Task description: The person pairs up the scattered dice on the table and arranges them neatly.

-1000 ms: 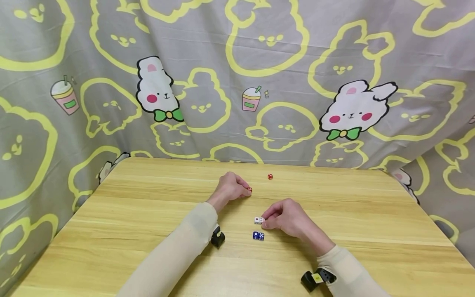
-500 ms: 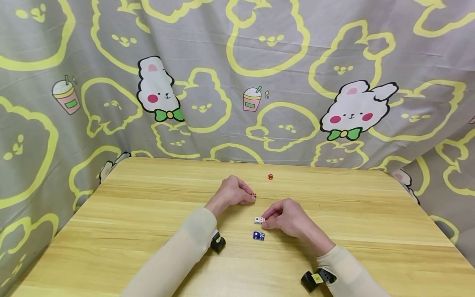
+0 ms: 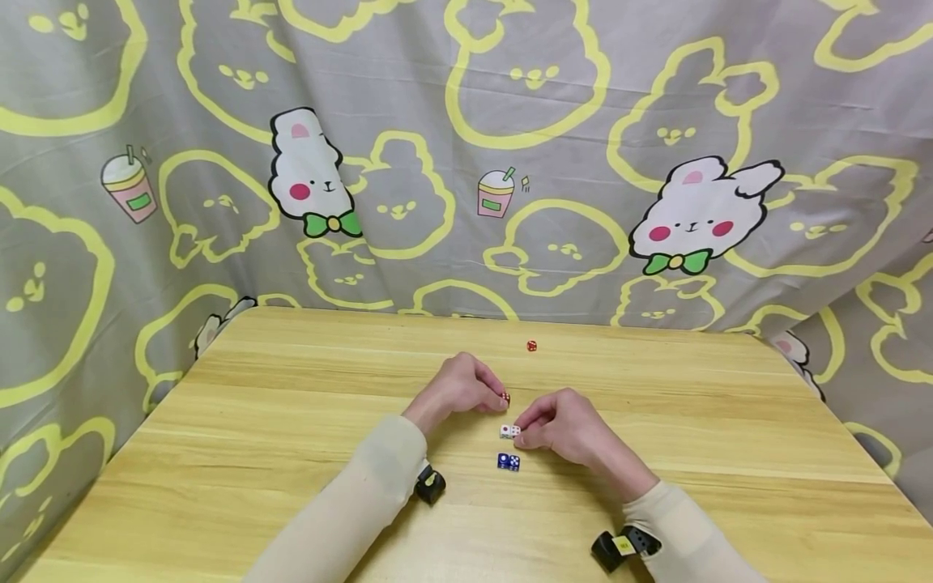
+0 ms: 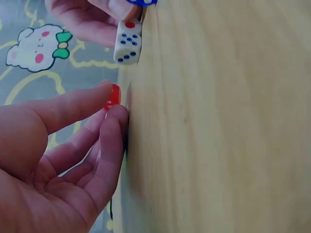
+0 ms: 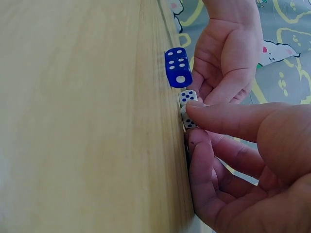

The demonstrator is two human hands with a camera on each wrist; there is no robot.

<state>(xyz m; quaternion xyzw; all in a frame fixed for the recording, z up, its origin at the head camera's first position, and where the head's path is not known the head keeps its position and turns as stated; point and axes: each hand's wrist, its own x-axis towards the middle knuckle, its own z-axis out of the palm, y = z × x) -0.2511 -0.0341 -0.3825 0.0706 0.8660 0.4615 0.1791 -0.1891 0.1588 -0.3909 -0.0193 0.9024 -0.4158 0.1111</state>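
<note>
In the head view my left hand (image 3: pixel 459 384) pinches a red die (image 3: pixel 506 397) between thumb and fingertips, just beyond the white pair. The left wrist view shows that red die (image 4: pixel 113 95) partly covered by the fingers. My right hand (image 3: pixel 567 427) pinches the right-hand white die (image 3: pixel 516 431), which sits against a second white die (image 3: pixel 504 431). Thumb and fingertips cover part of the held white die (image 5: pixel 186 116) in the right wrist view. Nearer to me, two blue dice (image 3: pixel 504 461) stand side by side, in line with the white pair.
A second red die (image 3: pixel 531 346) lies alone near the back edge of the wooden table (image 3: pixel 291 389). Behind and beside the table hangs a grey patterned curtain (image 3: pixel 408 105). Both sleeved wrists carry small black cameras.
My left hand has brought its red die toward me and slightly right, closer to the white dice. The right hand and the other dice have stayed in place.
</note>
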